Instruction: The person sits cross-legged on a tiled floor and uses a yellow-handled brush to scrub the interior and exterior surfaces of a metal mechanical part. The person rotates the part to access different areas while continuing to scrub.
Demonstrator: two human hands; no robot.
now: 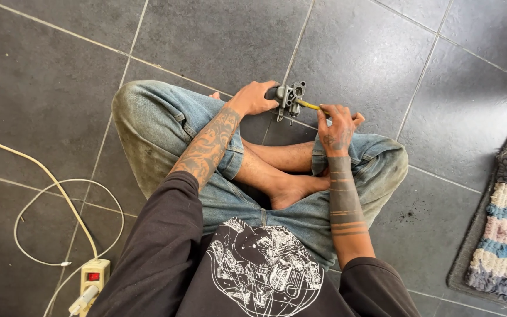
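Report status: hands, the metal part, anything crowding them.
Left hand grips grey metal part. Right hand holds yellow-handled tool, tip at the part. Nothing crowding; power strip and rug well off.

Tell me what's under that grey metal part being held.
Under the grey metal part lies dark tiled floor with a pale grout line. The left hand covers the part's left end; the right hand pushes a yellow-handled tool in.

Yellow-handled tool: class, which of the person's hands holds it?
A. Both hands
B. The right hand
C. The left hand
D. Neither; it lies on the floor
B: the right hand grips the yellow-handled tool, its tip at the grey metal part held by the left hand.
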